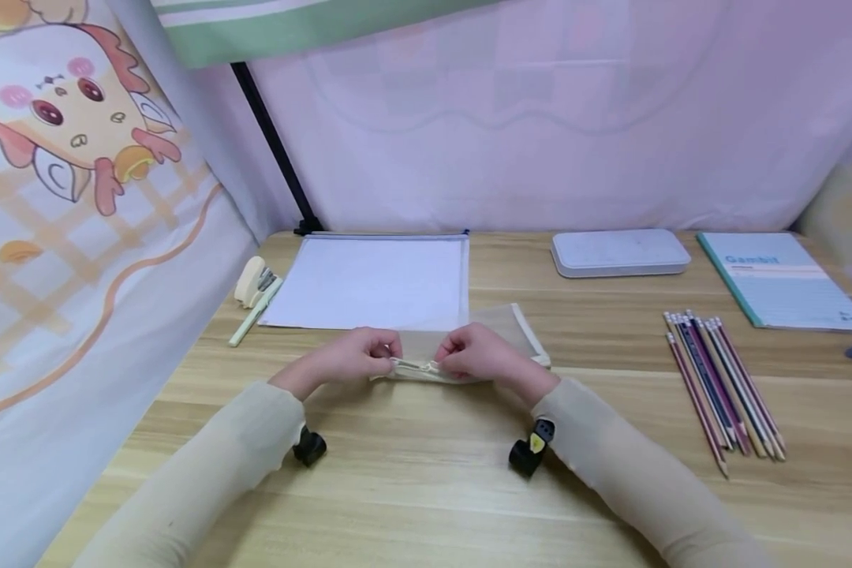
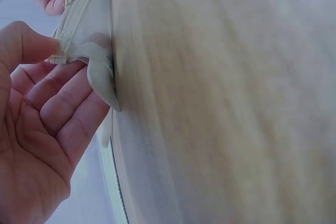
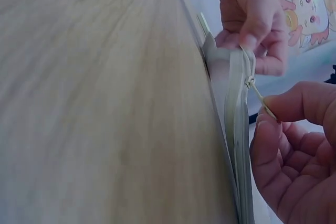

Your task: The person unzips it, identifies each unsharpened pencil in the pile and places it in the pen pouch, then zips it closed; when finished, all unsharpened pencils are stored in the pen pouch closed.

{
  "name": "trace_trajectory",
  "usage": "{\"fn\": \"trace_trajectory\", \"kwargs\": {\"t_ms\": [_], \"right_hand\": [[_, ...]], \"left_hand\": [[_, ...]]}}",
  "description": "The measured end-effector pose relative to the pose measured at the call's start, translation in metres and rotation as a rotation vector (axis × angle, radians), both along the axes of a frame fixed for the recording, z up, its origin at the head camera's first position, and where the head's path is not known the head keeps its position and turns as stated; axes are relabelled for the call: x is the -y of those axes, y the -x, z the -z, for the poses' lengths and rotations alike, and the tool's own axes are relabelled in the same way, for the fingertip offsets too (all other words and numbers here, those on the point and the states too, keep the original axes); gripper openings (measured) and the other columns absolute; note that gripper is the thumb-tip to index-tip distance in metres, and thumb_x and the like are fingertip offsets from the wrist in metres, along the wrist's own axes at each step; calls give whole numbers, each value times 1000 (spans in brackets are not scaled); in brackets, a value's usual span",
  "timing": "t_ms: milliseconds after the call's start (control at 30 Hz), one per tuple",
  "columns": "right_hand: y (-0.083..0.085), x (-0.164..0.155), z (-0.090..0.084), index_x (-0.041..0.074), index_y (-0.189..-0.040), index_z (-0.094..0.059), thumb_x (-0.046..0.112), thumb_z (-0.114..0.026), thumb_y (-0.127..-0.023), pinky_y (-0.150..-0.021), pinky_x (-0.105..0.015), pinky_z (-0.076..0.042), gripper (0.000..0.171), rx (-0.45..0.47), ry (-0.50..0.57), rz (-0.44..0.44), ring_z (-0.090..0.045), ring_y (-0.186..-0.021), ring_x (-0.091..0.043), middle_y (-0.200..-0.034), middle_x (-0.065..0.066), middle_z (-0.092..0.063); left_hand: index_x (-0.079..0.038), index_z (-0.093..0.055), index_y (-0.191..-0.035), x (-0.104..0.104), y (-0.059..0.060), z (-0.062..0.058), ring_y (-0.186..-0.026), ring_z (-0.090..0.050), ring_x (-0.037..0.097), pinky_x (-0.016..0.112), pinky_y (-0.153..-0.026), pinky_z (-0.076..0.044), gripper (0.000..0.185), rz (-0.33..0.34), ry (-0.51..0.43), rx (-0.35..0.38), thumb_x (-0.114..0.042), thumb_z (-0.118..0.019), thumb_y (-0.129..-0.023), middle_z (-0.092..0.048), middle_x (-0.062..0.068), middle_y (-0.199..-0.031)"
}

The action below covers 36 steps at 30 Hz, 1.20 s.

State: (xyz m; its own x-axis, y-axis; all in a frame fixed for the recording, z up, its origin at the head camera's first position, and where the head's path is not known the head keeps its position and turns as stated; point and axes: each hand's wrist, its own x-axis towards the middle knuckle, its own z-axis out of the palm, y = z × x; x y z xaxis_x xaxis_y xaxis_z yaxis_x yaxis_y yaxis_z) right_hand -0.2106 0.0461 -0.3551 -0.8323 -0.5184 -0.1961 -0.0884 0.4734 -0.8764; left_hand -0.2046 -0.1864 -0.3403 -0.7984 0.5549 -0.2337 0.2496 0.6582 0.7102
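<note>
Working the zipper of a mesh pouch [image 1: 468,347] that lies on the desk [image 1: 426,489] just in front of a clear document sleeve [image 1: 376,280], the two hands meet at the pouch's near edge. The left hand [image 1: 358,359] pinches the left end of the zipper tape, thumb against fingers, bracing the fabric; the right hand [image 1: 479,353] pinches the small pull tab [image 3: 261,99] between thumb and forefinger, its other fingers loosely curled. The step in hand appears to be running the slider along the teeth, and whether that opens or closes the pouch cannot be told. The next move would likely call for a steady pull to the person's right along the zipper line while the left hand keeps the tape taut, lest the soft mesh bunch. The head view alone shows the layout: pencils [image 1: 724,386] well apart to the right, a notebook [image 1: 781,278], a flat white case [image 1: 619,252], and a stapler [image 1: 252,280] beside a pen [image 1: 254,314] at the left. The right wrist view alone shows the slider and tab clearly, near the left end of the track. The left wrist view shows the pouch's corner [image 2: 102,85] lifted against the desk and the left palm partly open beneath it.
</note>
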Motion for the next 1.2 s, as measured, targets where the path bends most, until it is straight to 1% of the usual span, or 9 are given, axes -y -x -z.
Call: {"fn": "trace_trajectory", "kwargs": {"t_ms": [133, 267, 433, 600, 667, 800, 933, 1100, 1200], "right_hand": [[2, -16, 2, 1, -81, -63, 3, -62, -78, -53, -21, -42, 4, 1, 32, -21, -47, -58, -10, -63, 0, -52], [3, -32, 3, -4, -82, -61, 1, -62, -78, -54, -22, -44, 6, 21, 74, -39, -48, -58, -11, -64, -1, -51], [5, -54, 3, -7, -86, -60, 0, -61, -79, -56, -23, -45, 10, 38, 65, -26, -49, -60, -12, -67, -2, -52], [7, -77, 3, -7, -86, -59, 0, -60, -78, -55, -22, -43, 11, 20, 51, -29, -48, -60, -13, -67, -2, -51], [8, -86, 2, -7, -86, -58, 1, -60, -78, -55, -22, -43, 12, 2, 39, -23, -48, -60, -12, -67, -1, -51], [8, -104, 0, -5, -85, -60, 2, -61, -77, -53, -21, -40, 11, -76, -16, 11, -47, -58, -9, -65, 0, -52], [10, -121, -2, -3, -83, -61, 3, -62, -76, -52, -20, -40, 9, -132, -61, 19, -47, -56, -8, -64, 1, -52], [11, -142, -3, -3, -85, -59, 3, -60, -76, -51, -23, -43, 10, -118, -100, 44, -47, -57, -9, -64, 0, -50], [11, -152, -4, -3, -86, -60, 5, -61, -78, -52, -25, -45, 11, -97, -130, 70, -48, -59, -11, -65, 0, -51]], "left_hand": [[-11, -57, -86, 0, -1, 0, -66, -48, 14, 25, -55, -39, 6, 0, -3, -6, -6, -54, -84, -59, 2, -82], [-12, -57, -86, 0, -1, 0, -67, -48, 14, 26, -57, -39, 6, 8, -5, -10, -6, -54, -83, -57, 1, -77], [-12, -57, -85, 0, 0, 1, -71, -49, 15, 27, -61, -41, 8, 18, 1, -24, -6, -54, -83, -56, 0, -77], [-12, -57, -85, 1, -1, 0, -71, -50, 15, 27, -62, -41, 8, 14, 2, -23, -5, -53, -83, -56, 0, -77], [-12, -57, -85, 2, -1, 0, -71, -50, 15, 27, -63, -41, 8, 17, -3, -22, -5, -53, -83, -55, 1, -77], [-10, -57, -84, 2, -2, -1, -73, -50, 15, 27, -64, -41, 7, 28, -10, -24, -4, -53, -82, -55, 1, -78], [-11, -57, -83, 1, -2, -1, -72, -49, 15, 27, -63, -41, 9, 30, 5, -24, -3, -53, -81, -57, 0, -77], [-12, -57, -83, 1, -2, -2, -69, -48, 14, 27, -63, -40, 9, 38, 21, -32, -3, -54, -81, -57, 0, -75], [-12, -57, -82, 3, -2, -3, -69, -48, 14, 27, -62, -40, 10, 42, 28, -22, -3, -54, -81, -57, 0, -77]]}}
